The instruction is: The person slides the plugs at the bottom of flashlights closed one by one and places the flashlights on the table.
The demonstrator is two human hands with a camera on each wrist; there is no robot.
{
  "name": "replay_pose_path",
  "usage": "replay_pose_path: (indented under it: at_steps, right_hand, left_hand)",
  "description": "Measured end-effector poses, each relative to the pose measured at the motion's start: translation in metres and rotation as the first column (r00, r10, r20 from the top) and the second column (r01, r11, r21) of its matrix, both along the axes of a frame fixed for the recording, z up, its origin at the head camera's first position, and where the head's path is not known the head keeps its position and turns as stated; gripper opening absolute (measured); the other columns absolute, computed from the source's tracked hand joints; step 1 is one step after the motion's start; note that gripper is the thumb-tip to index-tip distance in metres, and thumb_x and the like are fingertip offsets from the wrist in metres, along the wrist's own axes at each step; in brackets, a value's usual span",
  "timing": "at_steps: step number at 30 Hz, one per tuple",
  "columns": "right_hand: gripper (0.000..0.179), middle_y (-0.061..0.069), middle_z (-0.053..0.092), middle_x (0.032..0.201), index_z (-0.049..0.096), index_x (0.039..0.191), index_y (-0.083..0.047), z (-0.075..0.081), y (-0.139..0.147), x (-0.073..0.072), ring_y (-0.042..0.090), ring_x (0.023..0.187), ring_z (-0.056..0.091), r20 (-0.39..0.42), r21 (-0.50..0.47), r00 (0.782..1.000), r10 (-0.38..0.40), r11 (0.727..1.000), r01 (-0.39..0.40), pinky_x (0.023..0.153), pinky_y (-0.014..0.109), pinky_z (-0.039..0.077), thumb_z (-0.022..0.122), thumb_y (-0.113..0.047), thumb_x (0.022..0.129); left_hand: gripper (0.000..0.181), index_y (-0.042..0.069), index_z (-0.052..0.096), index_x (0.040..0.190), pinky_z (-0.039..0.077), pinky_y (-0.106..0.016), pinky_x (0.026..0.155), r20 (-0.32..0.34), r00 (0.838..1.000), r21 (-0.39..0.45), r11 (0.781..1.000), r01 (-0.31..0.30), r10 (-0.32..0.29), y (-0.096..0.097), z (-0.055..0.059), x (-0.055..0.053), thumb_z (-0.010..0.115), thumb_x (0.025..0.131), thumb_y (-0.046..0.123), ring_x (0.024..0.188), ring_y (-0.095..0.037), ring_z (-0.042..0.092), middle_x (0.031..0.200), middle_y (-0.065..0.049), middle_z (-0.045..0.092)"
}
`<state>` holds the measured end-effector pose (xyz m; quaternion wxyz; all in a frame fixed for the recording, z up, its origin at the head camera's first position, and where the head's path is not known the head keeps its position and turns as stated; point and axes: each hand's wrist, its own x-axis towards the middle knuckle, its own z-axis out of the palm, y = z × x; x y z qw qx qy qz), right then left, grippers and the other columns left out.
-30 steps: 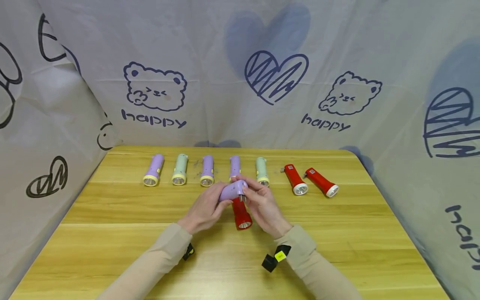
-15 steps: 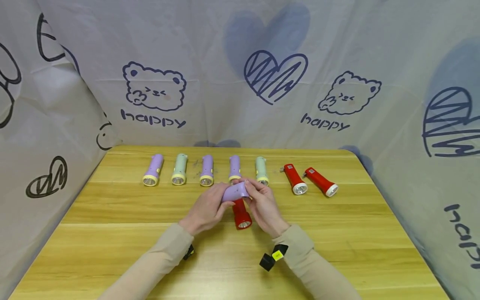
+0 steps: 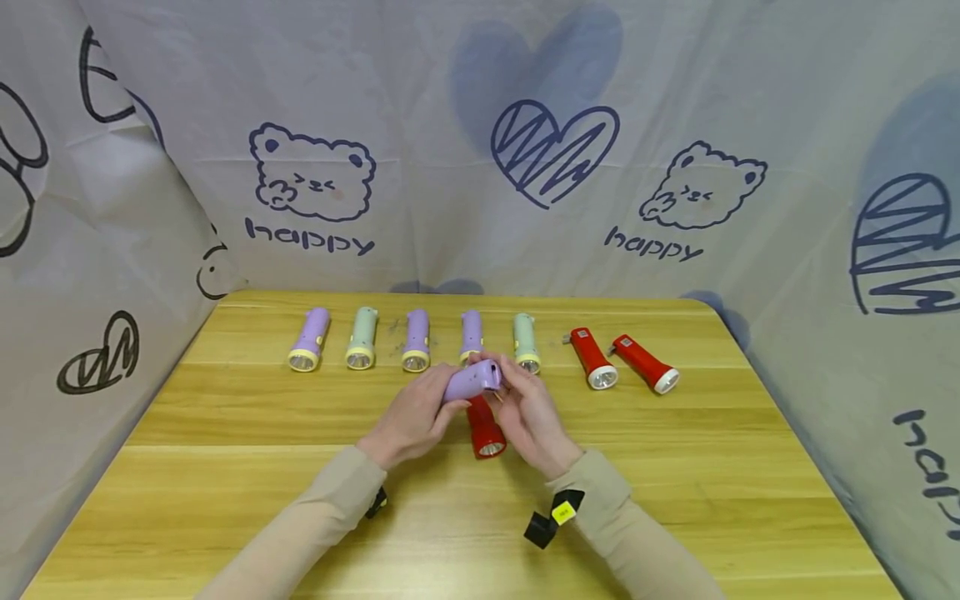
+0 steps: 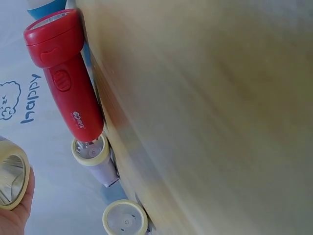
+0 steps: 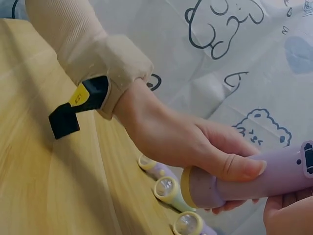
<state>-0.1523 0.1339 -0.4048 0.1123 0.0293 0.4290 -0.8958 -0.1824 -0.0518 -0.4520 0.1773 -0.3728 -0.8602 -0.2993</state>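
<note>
A purple flashlight (image 3: 468, 382) is held in the air above the middle of the table. My left hand (image 3: 408, 421) grips it around its body near the lamp end, which the right wrist view shows with a cream rim (image 5: 187, 187). At its tail, my right hand (image 3: 534, 417) holds with fingers curled behind and below. The tail end faces up toward the head camera, its dark slot (image 5: 308, 157) showing in the right wrist view. Just beneath the hands, a red flashlight (image 3: 486, 429) lies on the table, its back end partly hidden.
Along the back of the wooden table (image 3: 247, 467) lies a row of purple flashlights (image 3: 309, 337) and green flashlights (image 3: 363, 337), lamps facing front. Two red flashlights (image 3: 592, 358) with white rims lie slanted at the right. A printed cloth (image 3: 435, 192) surrounds the table.
A second ago metal prongs stuck out of the purple flashlight's tail with my right fingers at them; now they no longer stick out. My right fingers have shifted back from the tail's end face.
</note>
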Motion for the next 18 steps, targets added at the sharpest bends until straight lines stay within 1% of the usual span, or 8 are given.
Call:
replay_pose_path:
  at_steps: [4,7,9,11,12,14,16,18]
  right_hand:
    - [0.042,0.0,0.067,0.126,0.048,0.145,0.002,0.0012,0.0016,0.0014,0.02,0.134,0.051,0.003,-0.016,0.999,0.038,0.999,-0.038,0.115,0.027,0.04,0.044,-0.015,0.107]
    - [0.038,0.002,0.066,0.127,0.054,0.14,0.001,0.002,0.0015,0.0026,0.019,0.131,0.052,0.017,-0.038,0.999,0.042,0.998,-0.042,0.118,0.03,0.036,0.046,-0.01,0.105]
    - [0.034,0.004,0.065,0.129,0.058,0.136,0.0,0.0025,0.0006,0.0035,0.018,0.127,0.053,0.029,-0.063,0.999,0.036,0.997,-0.034,0.119,0.031,0.033,0.047,-0.008,0.104]
    - [0.033,0.006,0.063,0.132,0.058,0.134,-0.001,0.0027,-0.0002,0.0048,0.018,0.126,0.054,0.04,-0.074,0.999,0.029,0.997,-0.026,0.119,0.031,0.032,0.047,-0.007,0.104]
    - [0.031,0.008,0.062,0.133,0.06,0.131,-0.002,0.0028,-0.0008,0.0054,0.018,0.126,0.053,0.049,-0.086,0.998,0.025,0.996,-0.021,0.119,0.03,0.032,0.047,-0.006,0.103]
    - [0.029,0.008,0.062,0.133,0.063,0.127,-0.004,0.0025,-0.0014,0.0064,0.018,0.126,0.052,0.048,-0.085,0.999,0.025,0.996,-0.021,0.119,0.03,0.031,0.046,-0.006,0.104]
    - [0.028,0.006,0.063,0.13,0.065,0.125,-0.006,0.0019,-0.0016,0.0071,0.018,0.127,0.05,0.045,-0.076,0.999,0.029,0.997,-0.025,0.118,0.03,0.031,0.046,-0.008,0.104]
    - [0.027,0.003,0.066,0.125,0.068,0.119,-0.009,0.0008,-0.0019,0.0073,0.018,0.126,0.05,0.043,-0.069,0.999,0.031,0.997,-0.028,0.117,0.03,0.032,0.046,-0.008,0.105]
  left_hand:
    - [0.035,0.002,0.055,0.126,0.057,-0.043,0.091,-0.01,1.0,-0.003,1.0,0.004,-0.004,-0.0008,0.0014,0.0006,0.063,0.099,0.023,0.102,-0.024,0.064,0.116,-0.014,0.066]
    - [0.042,0.002,0.055,0.126,0.057,-0.042,0.09,-0.027,1.0,-0.013,1.0,0.006,-0.006,-0.0017,0.0017,0.0008,0.049,0.105,0.038,0.101,-0.023,0.064,0.115,-0.013,0.066]
    - [0.052,0.002,0.055,0.126,0.057,-0.042,0.09,-0.038,0.999,-0.018,1.0,0.008,-0.008,-0.0022,0.0017,0.0008,0.038,0.105,0.047,0.101,-0.023,0.064,0.114,-0.013,0.066]
    - [0.057,0.002,0.055,0.126,0.057,-0.042,0.09,-0.041,0.999,-0.018,1.0,0.013,-0.013,-0.0025,0.0019,0.0011,0.033,0.105,0.05,0.102,-0.023,0.064,0.114,-0.013,0.067]
    - [0.056,0.002,0.055,0.126,0.057,-0.042,0.09,-0.038,0.999,-0.021,1.0,0.014,-0.015,-0.0025,0.0019,0.0012,0.035,0.105,0.049,0.102,-0.023,0.064,0.114,-0.013,0.067]
    - [0.046,0.002,0.055,0.126,0.057,-0.041,0.091,-0.03,0.999,-0.023,1.0,0.017,-0.017,-0.0022,0.0022,0.0016,0.046,0.105,0.041,0.103,-0.023,0.064,0.115,-0.013,0.067]
    - [0.039,0.002,0.055,0.127,0.057,-0.041,0.092,-0.022,1.0,-0.028,1.0,0.014,-0.014,-0.0023,0.002,0.0023,0.056,0.102,0.032,0.104,-0.023,0.064,0.116,-0.012,0.067]
    - [0.038,0.003,0.054,0.128,0.057,-0.041,0.093,-0.011,1.0,-0.033,0.999,0.011,-0.011,-0.0021,0.0015,0.003,0.064,0.098,0.024,0.105,-0.022,0.064,0.117,-0.012,0.067]
